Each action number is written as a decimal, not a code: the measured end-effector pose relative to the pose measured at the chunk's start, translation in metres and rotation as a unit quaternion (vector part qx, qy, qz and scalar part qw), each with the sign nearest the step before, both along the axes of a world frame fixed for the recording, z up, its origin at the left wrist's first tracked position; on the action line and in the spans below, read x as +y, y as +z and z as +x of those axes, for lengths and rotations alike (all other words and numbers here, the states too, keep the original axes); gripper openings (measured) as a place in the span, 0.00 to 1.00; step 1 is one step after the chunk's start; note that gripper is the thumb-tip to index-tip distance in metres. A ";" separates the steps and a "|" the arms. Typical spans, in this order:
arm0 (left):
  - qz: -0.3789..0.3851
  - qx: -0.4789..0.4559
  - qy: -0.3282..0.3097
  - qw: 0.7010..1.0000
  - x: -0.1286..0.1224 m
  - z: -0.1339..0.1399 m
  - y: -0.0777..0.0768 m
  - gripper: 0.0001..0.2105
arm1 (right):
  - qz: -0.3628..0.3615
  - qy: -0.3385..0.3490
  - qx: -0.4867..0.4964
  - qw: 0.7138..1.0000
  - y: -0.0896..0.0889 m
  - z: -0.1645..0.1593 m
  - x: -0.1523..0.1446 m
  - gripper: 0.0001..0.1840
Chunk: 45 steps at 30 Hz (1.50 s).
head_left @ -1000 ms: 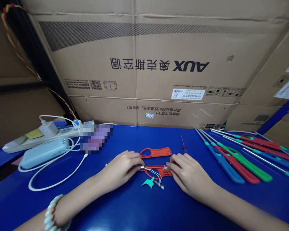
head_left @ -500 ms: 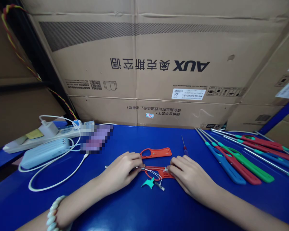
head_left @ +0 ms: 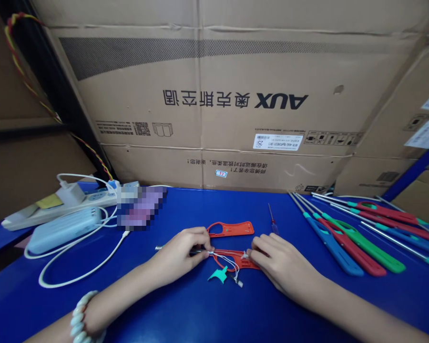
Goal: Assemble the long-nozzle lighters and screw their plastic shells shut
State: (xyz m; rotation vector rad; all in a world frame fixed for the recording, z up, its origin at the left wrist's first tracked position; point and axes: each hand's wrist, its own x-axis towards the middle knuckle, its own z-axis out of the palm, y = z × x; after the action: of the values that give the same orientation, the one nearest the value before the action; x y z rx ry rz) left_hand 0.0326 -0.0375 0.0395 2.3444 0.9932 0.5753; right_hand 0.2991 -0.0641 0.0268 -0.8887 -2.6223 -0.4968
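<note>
My left hand [head_left: 186, 248] is closed around the thin metal tube [head_left: 159, 248] of a long-necked lighter, whose tip sticks out to the left. My right hand [head_left: 280, 257] pinches the right end of an open orange handle half [head_left: 248, 263], close to a small white piece [head_left: 244, 255]; its fingertips are partly hidden. White wires [head_left: 233, 261] run from the tube over the handle half. Below them lie a teal trigger [head_left: 219, 275] and a small dark part with a white end [head_left: 239, 283]. The other orange handle half [head_left: 239, 229] rests just behind.
A screwdriver [head_left: 274, 227] lies behind my right hand. Several assembled lighters [head_left: 346, 247] are spread at the right. A light-blue power bank [head_left: 64, 231], a white cable [head_left: 82, 278], a phone [head_left: 143, 209] and a power strip [head_left: 96, 196] occupy the left. Cardboard [head_left: 218, 62] stands behind.
The view has shifted slightly. Both hands keep nearly the same place and hold, and the parts between them show little movement.
</note>
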 end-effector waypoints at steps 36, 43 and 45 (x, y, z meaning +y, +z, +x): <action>0.281 0.234 -0.087 0.927 -0.025 0.013 0.007 0.19 | 0.020 0.017 -0.087 0.996 0.011 -0.007 -0.014 0.11; 0.283 0.248 -0.071 0.924 -0.025 0.016 0.003 0.18 | 0.018 0.021 -0.085 0.996 0.009 -0.006 -0.013 0.11; 0.279 0.235 -0.062 0.929 -0.025 0.017 0.001 0.19 | 0.023 0.022 -0.084 0.996 0.009 -0.006 -0.013 0.11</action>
State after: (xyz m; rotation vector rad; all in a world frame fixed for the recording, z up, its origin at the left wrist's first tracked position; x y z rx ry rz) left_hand 0.0492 -0.0626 0.0402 3.1311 0.9548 0.2636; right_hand 0.2927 -0.0771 0.0354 -0.8061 -2.7611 -0.6429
